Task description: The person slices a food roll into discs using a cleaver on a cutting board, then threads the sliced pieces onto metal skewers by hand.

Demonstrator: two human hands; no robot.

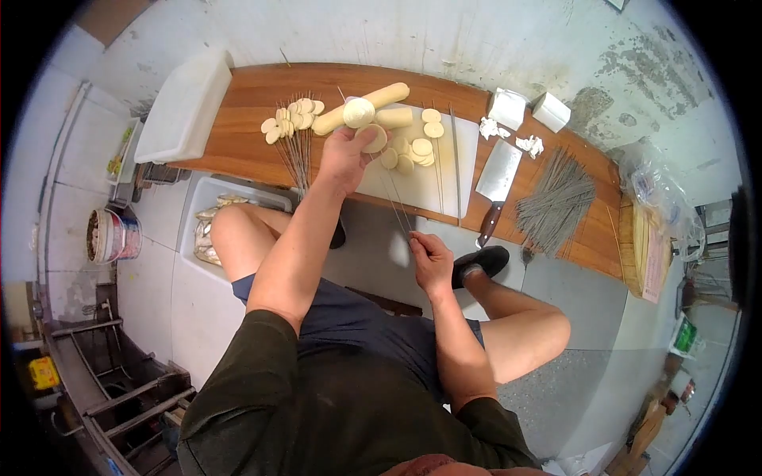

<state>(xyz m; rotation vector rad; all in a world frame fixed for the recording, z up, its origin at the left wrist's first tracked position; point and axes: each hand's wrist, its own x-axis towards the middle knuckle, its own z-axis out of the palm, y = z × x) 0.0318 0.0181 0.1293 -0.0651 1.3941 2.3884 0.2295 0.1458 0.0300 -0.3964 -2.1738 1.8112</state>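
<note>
My left hand [346, 163] pinches a pale yellow round slice [371, 140] above the board; another round slice [359, 113] shows just beyond the fingertips. Lower and to the right, my right hand [432, 262] is closed on the lower ends of thin skewers [399, 208], which run up toward the held slice. Whether their tips pierce it I cannot tell. On the white cutting board [460, 170] lie loose slices [421, 151], a short cut roll [394, 118] and two skewers with slices at their top [432, 129]. A long pale roll [389, 95] rests behind my left hand.
Filled skewers [295, 119] lie left on the wooden table [246, 91]. A cleaver [498, 174], white blocks [508, 109], crumpled white pieces [529, 146] and a heap of skewers [556, 202] lie right. A white tub [189, 230] stands below; a bucket [119, 236] is farther left.
</note>
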